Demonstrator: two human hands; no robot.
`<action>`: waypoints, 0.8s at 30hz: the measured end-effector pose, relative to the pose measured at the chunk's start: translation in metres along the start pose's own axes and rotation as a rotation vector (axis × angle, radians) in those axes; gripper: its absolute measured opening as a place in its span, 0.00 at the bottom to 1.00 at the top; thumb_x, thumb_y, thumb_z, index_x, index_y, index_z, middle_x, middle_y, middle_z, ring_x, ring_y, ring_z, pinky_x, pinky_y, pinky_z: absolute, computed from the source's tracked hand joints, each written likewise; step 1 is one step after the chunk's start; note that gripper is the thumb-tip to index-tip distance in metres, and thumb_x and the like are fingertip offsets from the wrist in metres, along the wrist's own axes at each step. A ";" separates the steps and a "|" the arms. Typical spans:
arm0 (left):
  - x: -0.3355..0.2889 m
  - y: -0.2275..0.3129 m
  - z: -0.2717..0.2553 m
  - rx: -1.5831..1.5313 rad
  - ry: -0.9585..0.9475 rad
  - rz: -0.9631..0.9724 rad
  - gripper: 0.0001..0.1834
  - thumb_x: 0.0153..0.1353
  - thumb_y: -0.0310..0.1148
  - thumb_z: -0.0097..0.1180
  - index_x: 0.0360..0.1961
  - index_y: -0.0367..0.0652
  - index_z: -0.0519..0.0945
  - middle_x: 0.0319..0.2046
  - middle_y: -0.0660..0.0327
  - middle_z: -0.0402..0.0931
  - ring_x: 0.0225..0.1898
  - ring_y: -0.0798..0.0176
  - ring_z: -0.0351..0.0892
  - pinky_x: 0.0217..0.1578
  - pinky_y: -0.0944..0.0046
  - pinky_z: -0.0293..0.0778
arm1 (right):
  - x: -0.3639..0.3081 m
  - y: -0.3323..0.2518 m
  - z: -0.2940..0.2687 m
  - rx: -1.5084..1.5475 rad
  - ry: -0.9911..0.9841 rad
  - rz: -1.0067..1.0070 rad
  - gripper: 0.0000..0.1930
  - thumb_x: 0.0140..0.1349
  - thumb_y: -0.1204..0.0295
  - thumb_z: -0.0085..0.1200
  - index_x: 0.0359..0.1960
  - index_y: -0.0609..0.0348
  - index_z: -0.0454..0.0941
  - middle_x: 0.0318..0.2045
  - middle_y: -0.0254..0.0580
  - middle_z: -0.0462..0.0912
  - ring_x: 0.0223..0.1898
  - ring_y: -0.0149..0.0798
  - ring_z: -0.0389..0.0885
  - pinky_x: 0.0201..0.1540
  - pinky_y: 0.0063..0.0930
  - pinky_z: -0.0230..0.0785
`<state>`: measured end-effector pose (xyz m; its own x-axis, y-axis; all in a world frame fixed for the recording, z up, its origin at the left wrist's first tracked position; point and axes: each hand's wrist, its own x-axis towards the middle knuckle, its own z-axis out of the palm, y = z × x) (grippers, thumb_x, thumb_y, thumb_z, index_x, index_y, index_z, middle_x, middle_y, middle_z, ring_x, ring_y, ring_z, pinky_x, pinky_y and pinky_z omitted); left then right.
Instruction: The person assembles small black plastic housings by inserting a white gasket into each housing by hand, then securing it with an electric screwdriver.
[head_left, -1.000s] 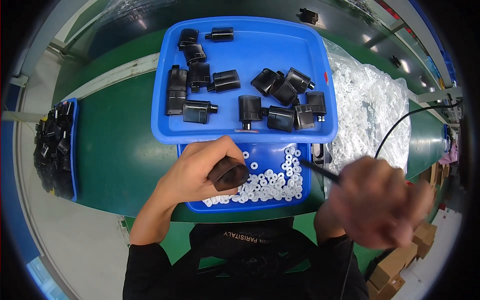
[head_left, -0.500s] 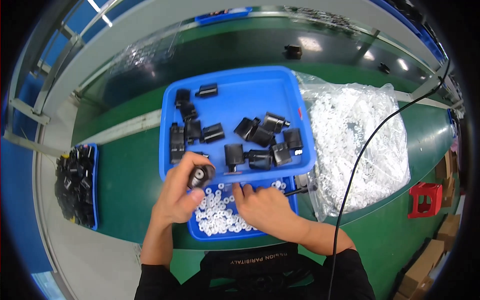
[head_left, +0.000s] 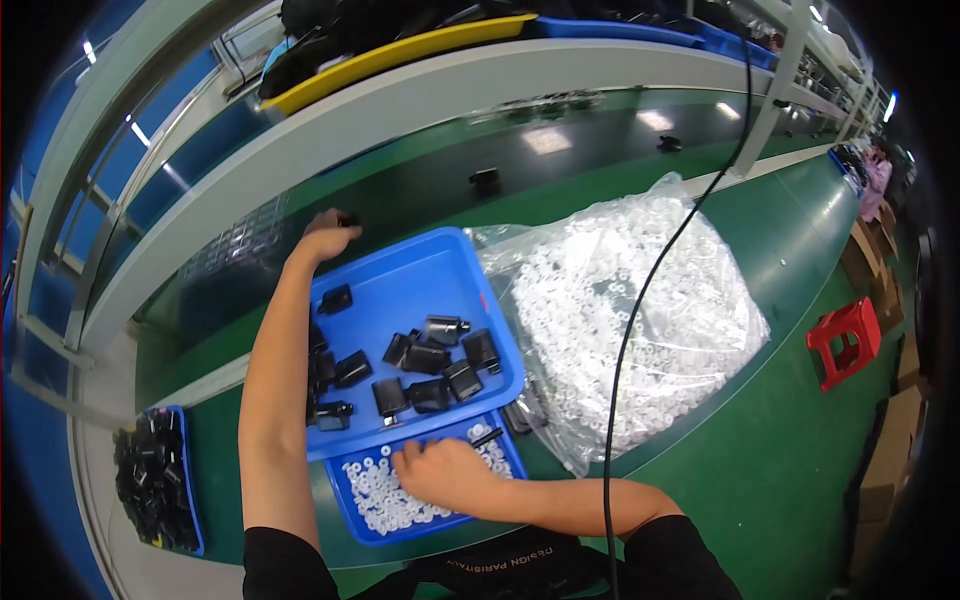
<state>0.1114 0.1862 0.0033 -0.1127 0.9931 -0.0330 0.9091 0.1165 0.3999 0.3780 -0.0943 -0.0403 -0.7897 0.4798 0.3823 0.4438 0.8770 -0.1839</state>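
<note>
My left hand (head_left: 328, 236) reaches past the far left corner of the large blue tray (head_left: 415, 245), over the dark belt. Its fingers are closed on a small black part (head_left: 347, 220), mostly hidden by the hand. Several black cylindrical parts (head_left: 427, 357) with short stems lie in that tray. My right hand (head_left: 445, 474) is closed over the smaller blue tray (head_left: 372, 540), its fingertips down by the small white ring-shaped pieces (head_left: 385, 505). From this hand sticks out a thin black tool (head_left: 487, 438); its tip is hidden.
A clear bag (head_left: 640, 310) full of white rings lies to the right, with a black cable (head_left: 622, 350) hanging across the view. Another tray of black parts (head_left: 155, 475) stands at left. Loose black parts (head_left: 484, 178) sit on the belt. A red stool (head_left: 845, 340) stands on the floor.
My left hand has moved from above the smaller tray to the belt beyond the large tray, carrying the black part. The view has shifted; my right hand stays over the rings.
</note>
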 end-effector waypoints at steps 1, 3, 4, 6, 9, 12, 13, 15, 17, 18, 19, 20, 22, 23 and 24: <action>0.011 -0.009 0.001 0.112 -0.104 -0.030 0.25 0.50 0.44 0.61 0.47 0.40 0.82 0.46 0.47 0.80 0.49 0.48 0.79 0.52 0.56 0.72 | 0.000 -0.004 0.000 0.023 0.010 -0.030 0.05 0.47 0.71 0.53 0.22 0.60 0.74 0.17 0.39 0.75 0.14 0.34 0.77 0.13 0.27 0.66; 0.012 0.007 0.018 0.160 -0.173 -0.054 0.27 0.51 0.44 0.61 0.50 0.40 0.80 0.49 0.46 0.78 0.53 0.48 0.76 0.55 0.57 0.70 | -0.004 -0.005 0.006 0.045 0.013 -0.026 0.05 0.46 0.71 0.53 0.22 0.60 0.75 0.17 0.40 0.75 0.15 0.35 0.77 0.14 0.27 0.67; 0.009 0.003 0.022 0.168 -0.201 -0.093 0.28 0.51 0.44 0.61 0.51 0.40 0.79 0.51 0.46 0.77 0.54 0.48 0.75 0.55 0.57 0.69 | -0.003 -0.005 0.007 0.050 0.016 -0.027 0.05 0.46 0.71 0.53 0.22 0.60 0.75 0.17 0.40 0.75 0.15 0.35 0.77 0.14 0.27 0.67; 0.009 -0.011 0.022 0.163 -0.215 -0.115 0.31 0.52 0.48 0.62 0.53 0.39 0.78 0.51 0.47 0.77 0.56 0.49 0.74 0.57 0.57 0.67 | 0.000 -0.008 0.011 0.099 0.002 -0.074 0.05 0.46 0.72 0.53 0.22 0.60 0.76 0.18 0.40 0.75 0.15 0.35 0.77 0.14 0.27 0.66; -0.012 -0.014 0.015 0.117 0.244 -0.006 0.32 0.53 0.52 0.61 0.51 0.38 0.76 0.47 0.47 0.76 0.53 0.48 0.75 0.56 0.55 0.68 | -0.001 -0.007 0.003 0.112 0.004 -0.061 0.05 0.46 0.72 0.54 0.22 0.61 0.76 0.18 0.41 0.75 0.15 0.36 0.78 0.14 0.27 0.66; -0.057 0.055 -0.022 0.068 0.039 0.073 0.30 0.54 0.50 0.61 0.51 0.38 0.75 0.46 0.47 0.75 0.52 0.47 0.75 0.54 0.55 0.70 | -0.007 0.007 0.003 0.021 0.035 0.023 0.04 0.44 0.71 0.54 0.19 0.57 0.75 0.19 0.37 0.74 0.15 0.33 0.76 0.13 0.25 0.65; -0.079 0.062 -0.037 0.128 -0.175 0.027 0.29 0.54 0.48 0.62 0.51 0.38 0.75 0.47 0.47 0.74 0.51 0.47 0.75 0.53 0.55 0.70 | -0.004 0.007 0.002 0.044 0.037 0.006 0.04 0.44 0.71 0.54 0.19 0.57 0.75 0.19 0.37 0.74 0.15 0.33 0.76 0.13 0.25 0.65; -0.107 0.038 -0.031 0.205 -0.156 0.132 0.28 0.53 0.45 0.63 0.51 0.38 0.74 0.46 0.48 0.75 0.50 0.48 0.76 0.52 0.56 0.71 | 0.000 0.007 0.004 0.000 0.004 -0.004 0.04 0.44 0.71 0.54 0.19 0.56 0.74 0.19 0.36 0.74 0.15 0.31 0.76 0.14 0.24 0.65; -0.130 0.021 -0.022 0.258 -0.061 0.309 0.28 0.50 0.37 0.66 0.52 0.38 0.74 0.45 0.50 0.76 0.47 0.49 0.76 0.50 0.55 0.72 | 0.002 0.004 0.003 0.006 -0.007 -0.047 0.04 0.44 0.71 0.54 0.19 0.56 0.74 0.20 0.36 0.74 0.16 0.31 0.76 0.14 0.24 0.65; -0.134 0.015 -0.016 0.256 -0.057 0.290 0.28 0.50 0.37 0.66 0.52 0.38 0.74 0.45 0.50 0.76 0.47 0.49 0.76 0.50 0.55 0.72 | 0.003 0.003 0.002 -0.005 -0.013 -0.067 0.04 0.44 0.71 0.54 0.19 0.55 0.74 0.20 0.35 0.74 0.16 0.31 0.76 0.14 0.23 0.65; -0.138 0.012 -0.013 0.272 -0.001 0.355 0.29 0.50 0.37 0.65 0.53 0.38 0.73 0.43 0.49 0.75 0.46 0.49 0.75 0.49 0.54 0.72 | 0.004 0.002 -0.001 -0.001 -0.028 -0.070 0.04 0.43 0.71 0.55 0.20 0.55 0.74 0.19 0.35 0.74 0.17 0.30 0.77 0.14 0.23 0.65; -0.141 0.008 -0.012 0.289 0.057 0.420 0.30 0.50 0.37 0.65 0.54 0.38 0.72 0.41 0.49 0.75 0.45 0.48 0.75 0.49 0.53 0.71 | 0.004 0.001 -0.002 0.003 -0.032 -0.087 0.04 0.43 0.71 0.55 0.20 0.55 0.74 0.19 0.35 0.74 0.17 0.30 0.77 0.14 0.23 0.65; -0.148 0.007 -0.011 0.236 0.051 0.366 0.28 0.50 0.35 0.63 0.53 0.37 0.73 0.40 0.50 0.75 0.46 0.48 0.74 0.49 0.54 0.71 | 0.004 0.001 -0.003 -0.014 -0.040 -0.103 0.04 0.43 0.72 0.55 0.20 0.56 0.74 0.19 0.35 0.73 0.17 0.30 0.77 0.15 0.23 0.65; -0.156 0.008 -0.010 0.271 0.053 0.327 0.28 0.50 0.35 0.62 0.53 0.36 0.74 0.42 0.50 0.75 0.48 0.48 0.74 0.50 0.54 0.71 | 0.004 0.001 -0.005 -0.010 -0.045 -0.113 0.04 0.42 0.72 0.55 0.20 0.56 0.73 0.19 0.34 0.73 0.18 0.31 0.77 0.15 0.23 0.65; -0.164 0.008 -0.010 0.306 0.055 0.286 0.27 0.50 0.34 0.62 0.52 0.36 0.76 0.43 0.51 0.75 0.49 0.48 0.73 0.52 0.55 0.71 | 0.004 0.001 -0.007 -0.008 -0.048 -0.124 0.04 0.42 0.72 0.55 0.20 0.56 0.73 0.19 0.34 0.73 0.18 0.31 0.77 0.15 0.23 0.65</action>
<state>0.1329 0.0242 0.0208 0.1479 0.9847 0.0920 0.9831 -0.1566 0.0954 0.3784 -0.0915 -0.0325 -0.8579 0.3689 0.3576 0.3453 0.9294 -0.1305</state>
